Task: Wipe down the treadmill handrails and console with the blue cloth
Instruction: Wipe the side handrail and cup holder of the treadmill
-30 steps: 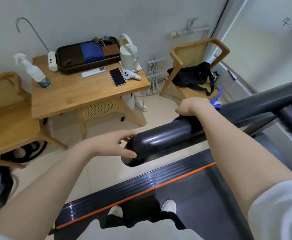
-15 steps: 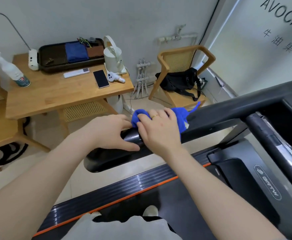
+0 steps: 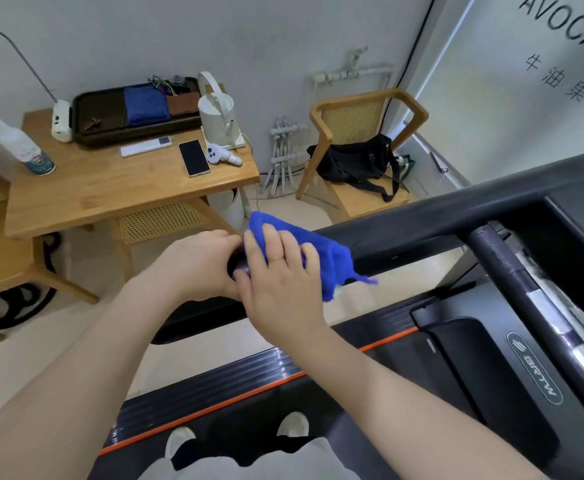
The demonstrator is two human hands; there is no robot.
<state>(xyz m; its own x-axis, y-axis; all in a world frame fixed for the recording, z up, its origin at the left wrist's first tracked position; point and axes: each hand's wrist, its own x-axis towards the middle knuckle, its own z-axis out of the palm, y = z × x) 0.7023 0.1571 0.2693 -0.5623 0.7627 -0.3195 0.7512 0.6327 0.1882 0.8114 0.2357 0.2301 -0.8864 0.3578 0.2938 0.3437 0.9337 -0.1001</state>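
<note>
The black left handrail (image 3: pixel 422 230) of the treadmill runs from the console edge (image 3: pixel 581 209) at the right down to its rounded end near the middle of the view. The blue cloth (image 3: pixel 332 258) is draped over the rail near that end. My right hand (image 3: pixel 276 282) presses flat on the cloth, its fingers spread over the rail. My left hand (image 3: pixel 197 268) wraps the rail's end just left of the cloth, touching my right hand. A second dark bar (image 3: pixel 512 282) slopes down at the right.
A wooden table (image 3: pixel 110 188) stands left of the rail with a spray bottle (image 3: pixel 13 143), phone (image 3: pixel 193 157), kettle (image 3: pixel 216 116) and a tray (image 3: pixel 89 129) holding another blue cloth. A wooden chair (image 3: pixel 363 133) with a black bag is behind. The treadmill deck (image 3: pixel 235 386) lies below.
My right hand came over the top of the rail with the cloth and slid it toward the rail's end. My left hand closed around the end. The view turned right.
</note>
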